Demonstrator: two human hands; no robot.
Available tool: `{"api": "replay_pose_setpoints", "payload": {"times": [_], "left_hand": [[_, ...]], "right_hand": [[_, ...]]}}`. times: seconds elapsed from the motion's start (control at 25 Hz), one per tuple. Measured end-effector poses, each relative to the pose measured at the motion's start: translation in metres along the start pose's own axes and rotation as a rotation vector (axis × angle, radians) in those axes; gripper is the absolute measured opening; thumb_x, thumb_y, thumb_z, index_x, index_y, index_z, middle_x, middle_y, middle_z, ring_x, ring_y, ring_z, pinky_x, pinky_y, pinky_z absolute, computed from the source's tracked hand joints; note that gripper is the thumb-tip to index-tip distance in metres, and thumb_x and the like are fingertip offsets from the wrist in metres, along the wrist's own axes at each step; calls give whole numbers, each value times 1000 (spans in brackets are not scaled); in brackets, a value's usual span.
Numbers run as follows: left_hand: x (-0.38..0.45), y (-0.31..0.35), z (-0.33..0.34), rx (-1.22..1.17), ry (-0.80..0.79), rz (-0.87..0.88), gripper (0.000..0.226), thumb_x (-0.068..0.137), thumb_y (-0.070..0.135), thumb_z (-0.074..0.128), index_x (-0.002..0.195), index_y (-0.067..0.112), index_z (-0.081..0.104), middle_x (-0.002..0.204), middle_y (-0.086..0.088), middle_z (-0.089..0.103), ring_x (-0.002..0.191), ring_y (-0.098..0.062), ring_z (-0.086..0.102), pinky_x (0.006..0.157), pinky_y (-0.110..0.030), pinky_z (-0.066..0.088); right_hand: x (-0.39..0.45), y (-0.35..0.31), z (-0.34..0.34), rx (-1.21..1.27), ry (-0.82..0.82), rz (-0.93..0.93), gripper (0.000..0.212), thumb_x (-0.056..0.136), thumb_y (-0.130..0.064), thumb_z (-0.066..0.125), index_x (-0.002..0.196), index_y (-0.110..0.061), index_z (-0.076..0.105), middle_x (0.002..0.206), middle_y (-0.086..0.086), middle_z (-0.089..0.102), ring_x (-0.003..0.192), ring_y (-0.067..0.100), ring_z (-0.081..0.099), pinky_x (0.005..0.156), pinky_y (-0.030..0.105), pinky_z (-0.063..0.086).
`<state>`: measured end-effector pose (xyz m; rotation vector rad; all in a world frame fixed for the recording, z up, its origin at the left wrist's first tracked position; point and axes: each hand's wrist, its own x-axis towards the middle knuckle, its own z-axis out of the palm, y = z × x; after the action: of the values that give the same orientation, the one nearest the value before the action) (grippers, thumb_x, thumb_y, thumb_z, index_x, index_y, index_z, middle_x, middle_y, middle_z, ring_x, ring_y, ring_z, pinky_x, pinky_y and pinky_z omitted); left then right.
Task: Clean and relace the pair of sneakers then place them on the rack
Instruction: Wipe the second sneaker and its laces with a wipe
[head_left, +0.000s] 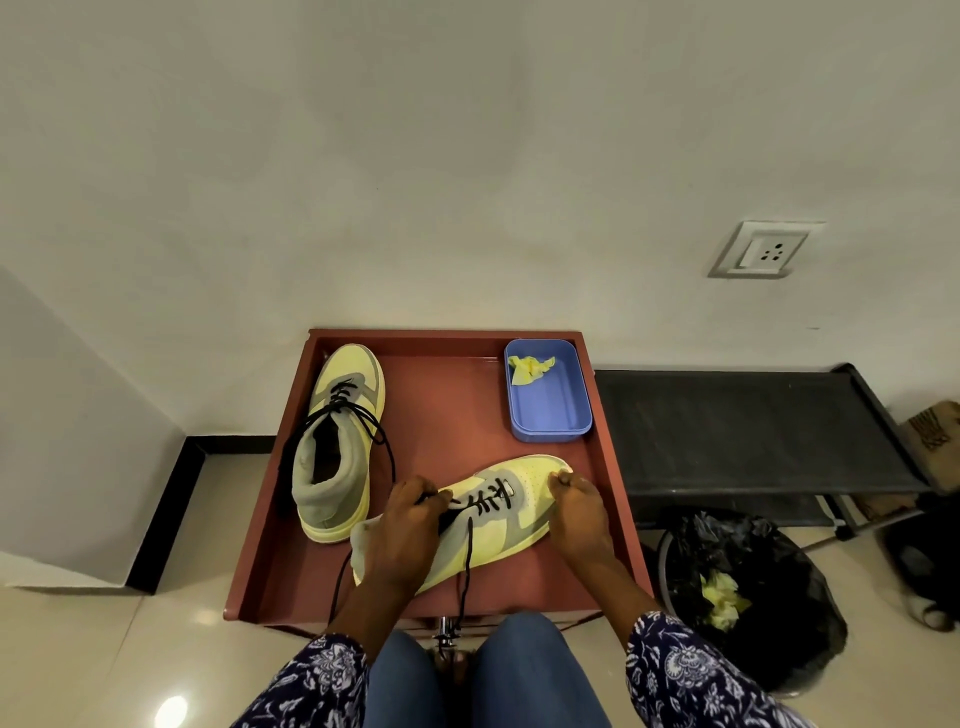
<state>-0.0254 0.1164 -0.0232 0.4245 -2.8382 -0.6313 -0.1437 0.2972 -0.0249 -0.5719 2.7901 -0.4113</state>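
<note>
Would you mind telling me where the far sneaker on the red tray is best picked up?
Probably by the padded grey collar at the heel of the far sneaker, coming from above on the near side. It stands upright on its sole with the toe pointing away, so the open collar faces up and offers a rim to pinch. The loose black laces trail beside it; avoid snagging them.

**A plain corner: pale wall, glossy floor**

An off-white wall (467, 156) fills the upper view, bare but for a grey-framed socket plate (763, 251) at two o'clock. At nine o'clock a second wall face (67, 415) juts forward, edged below by a black skirting (171, 499). The floor (130, 649) is glossy cream tile, with a round glare of lamp light (171, 711) at seven o'clock. At the centre stands a reddish-brown table with a raised rim (613, 467). A bin lined with black plastic (753, 597) sits at four o'clock.
</note>
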Motion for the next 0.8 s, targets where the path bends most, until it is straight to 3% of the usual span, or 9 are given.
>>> {"api": "replay_pose_setpoints", "payload": {"times": [0.08,0.2,0.28,0.4,0.52,0.8], "left_hand": [[0,7,-2,-29,-50,-46,19,74,11,60,89,7,71,88,-6,63,83,-27,61,67,-25,45],[7,15,-12,97,-186,-1,26,82,22,52,96,8,70,93,-8,63,87,-29,62,63,-34,51],[16,20,-24,163,-279,-25,28,91,25,47,106,8,64,105,-8,58,103,-27,54,71,-37,48],[25,33,-38,242,-328,10,29,93,27,44,107,8,61,108,-8,54,106,-26,52,73,-37,46],[30,51,-53,312,-351,125,28,94,27,44,108,8,60,111,-6,53,108,-24,51,70,-33,44],[65,61,-84,377,-416,387,28,92,13,42,114,14,61,114,-4,55,111,-20,47,65,-32,40]], "right_hand": [[2,2,-7,43,-54,9,37,89,0,44,125,0,52,130,20,51,120,35,47,100,35,38],[4,0,-20,73,-96,12,41,92,-4,45,133,-6,48,135,13,51,123,27,49,105,29,37],[0,3,-22,129,-54,11,38,93,-6,47,131,-7,51,133,12,54,122,26,52,104,28,38],[-8,9,-26,201,59,2,34,94,-9,47,126,-6,55,128,13,57,117,27,54,101,27,41],[-9,15,-39,307,173,37,30,96,-15,46,121,-4,59,125,14,59,113,26,56,99,27,41],[-23,24,-53,365,275,39,29,88,-2,55,117,-2,62,121,16,62,111,29,58,99,31,43]]}}
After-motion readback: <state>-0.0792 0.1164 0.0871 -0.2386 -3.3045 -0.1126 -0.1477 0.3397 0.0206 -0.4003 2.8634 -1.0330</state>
